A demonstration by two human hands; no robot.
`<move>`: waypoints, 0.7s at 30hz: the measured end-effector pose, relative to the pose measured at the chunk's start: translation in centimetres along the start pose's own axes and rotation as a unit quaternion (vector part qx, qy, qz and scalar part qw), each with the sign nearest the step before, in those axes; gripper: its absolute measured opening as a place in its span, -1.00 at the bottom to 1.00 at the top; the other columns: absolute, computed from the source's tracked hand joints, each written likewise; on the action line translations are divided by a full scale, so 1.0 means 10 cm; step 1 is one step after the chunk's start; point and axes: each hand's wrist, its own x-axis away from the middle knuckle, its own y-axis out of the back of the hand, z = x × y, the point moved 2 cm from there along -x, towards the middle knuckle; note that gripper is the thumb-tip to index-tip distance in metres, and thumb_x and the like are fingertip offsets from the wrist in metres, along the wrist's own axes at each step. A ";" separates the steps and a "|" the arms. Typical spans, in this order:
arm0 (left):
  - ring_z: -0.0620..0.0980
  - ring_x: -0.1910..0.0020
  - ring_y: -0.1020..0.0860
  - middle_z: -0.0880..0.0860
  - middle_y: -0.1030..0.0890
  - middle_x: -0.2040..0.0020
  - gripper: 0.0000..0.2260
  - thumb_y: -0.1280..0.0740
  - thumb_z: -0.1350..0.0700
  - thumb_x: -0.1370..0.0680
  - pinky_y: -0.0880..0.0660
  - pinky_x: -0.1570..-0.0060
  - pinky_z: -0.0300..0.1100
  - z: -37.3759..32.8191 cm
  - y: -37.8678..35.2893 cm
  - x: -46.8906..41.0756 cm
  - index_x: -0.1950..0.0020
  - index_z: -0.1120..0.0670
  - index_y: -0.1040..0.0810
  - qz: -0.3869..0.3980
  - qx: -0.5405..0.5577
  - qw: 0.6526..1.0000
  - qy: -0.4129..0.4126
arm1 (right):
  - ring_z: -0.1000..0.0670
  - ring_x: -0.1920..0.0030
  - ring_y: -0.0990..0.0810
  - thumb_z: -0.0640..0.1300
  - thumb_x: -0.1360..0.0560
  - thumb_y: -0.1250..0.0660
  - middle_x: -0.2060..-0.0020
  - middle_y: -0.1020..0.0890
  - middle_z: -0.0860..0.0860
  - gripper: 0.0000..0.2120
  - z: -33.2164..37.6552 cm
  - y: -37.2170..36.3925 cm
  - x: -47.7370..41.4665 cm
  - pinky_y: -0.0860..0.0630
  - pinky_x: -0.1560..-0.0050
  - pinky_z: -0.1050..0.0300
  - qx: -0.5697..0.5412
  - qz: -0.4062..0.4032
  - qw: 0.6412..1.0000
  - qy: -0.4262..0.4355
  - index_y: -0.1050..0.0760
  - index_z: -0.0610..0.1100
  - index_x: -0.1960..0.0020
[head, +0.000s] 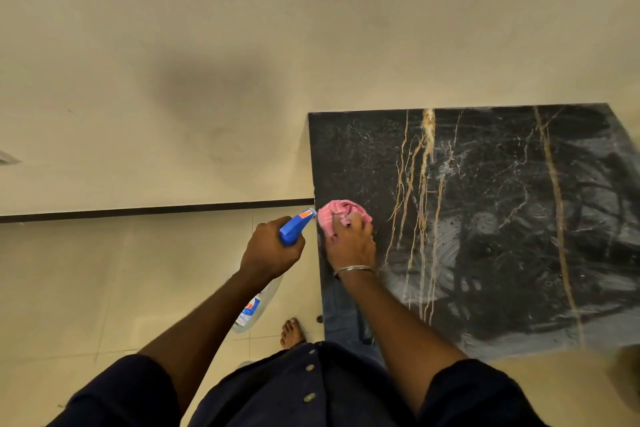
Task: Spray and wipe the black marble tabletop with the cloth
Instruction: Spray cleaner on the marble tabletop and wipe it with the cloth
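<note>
— Where is the cloth?

— The crumpled pink cloth (341, 211) sits on the black marble tabletop with gold and white veins (502, 201), close to the slab's left edge and about halfway along it. The right hand (351, 246) bears down on it, fingers curled over the bunched fabric and gripping it against the stone.

— And the other hand?

— The left hand (270, 250) is wrapped round the neck of a clear plastic spray bottle with a blue trigger head (293, 226). The hand hangs over the floor, just beside the table's edge. The nozzle points toward the cloth and nearly touches it. The clear body of the bottle hangs below the forearm. I cannot tell whether a finger lies on the trigger.

— How does the surface look?

— Pale swirled smears and fine droplets cover the middle of the slab, to the right of the cloth; the far left corner shows specks too.

— Anything else around?

— A thin silver bangle (353, 269) circles the right wrist. A bare foot (292, 333) stands on the cream tiled floor (104, 288) near the table's near left corner. A dark strip (156, 209) runs along the base of the cream wall (242, 28) and meets the table's left edge. The person wears a dark navy buttoned garment (287, 392) with short sleeves.
</note>
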 end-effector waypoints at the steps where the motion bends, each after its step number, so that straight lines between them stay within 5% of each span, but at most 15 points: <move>1: -0.05 0.42 -0.44 0.00 -0.48 0.38 -0.90 -0.38 0.12 -0.48 -0.42 0.31 -0.27 0.00 0.00 0.01 0.12 0.00 -0.47 -0.003 0.000 1.000 -0.002 | -0.28 -0.43 -0.19 0.09 -0.56 -0.23 -0.44 -0.21 -0.18 -0.45 0.10 -0.05 0.03 -0.47 -0.25 -0.17 0.004 0.010 1.000 0.014 -0.18 0.02 -0.49; 7: -0.03 0.42 -0.44 0.00 -0.47 0.39 -0.90 -0.38 0.14 -0.48 -0.44 0.31 -0.22 -0.01 -0.07 0.05 0.14 0.03 -0.47 0.000 -0.002 1.000 -0.004 | -0.21 -0.42 -0.22 0.12 -0.56 -0.20 -0.44 -0.22 -0.11 -0.47 -0.18 0.05 0.07 -0.51 -0.17 -0.09 0.028 0.032 0.996 0.080 -0.20 0.07 -0.50; 15: -0.04 0.38 -0.47 -0.03 -0.49 0.36 -0.91 -0.38 0.12 -0.50 -0.42 0.27 -0.28 -0.10 -0.22 0.12 0.08 0.05 -0.48 0.005 -0.008 1.000 0.024 | -0.25 -0.44 -0.19 0.11 -0.54 -0.20 -0.47 -0.23 -0.15 -0.47 -1.52 0.36 -0.04 -0.40 -0.29 -0.19 -0.003 -0.033 0.994 -0.101 -0.29 0.02 -0.48; 21: -0.02 0.40 -0.47 -0.03 -0.49 0.38 -0.91 -0.38 0.11 -0.49 -0.46 0.28 -0.22 -0.16 -0.29 0.29 0.12 0.01 -0.47 -0.032 -0.017 0.998 0.044 | -0.33 -0.42 -0.19 0.09 -0.52 -0.24 -0.43 -0.26 -0.22 -0.45 -1.21 0.30 0.00 -0.47 -0.15 -0.17 0.002 -0.046 0.991 -0.128 -0.27 0.00 -0.47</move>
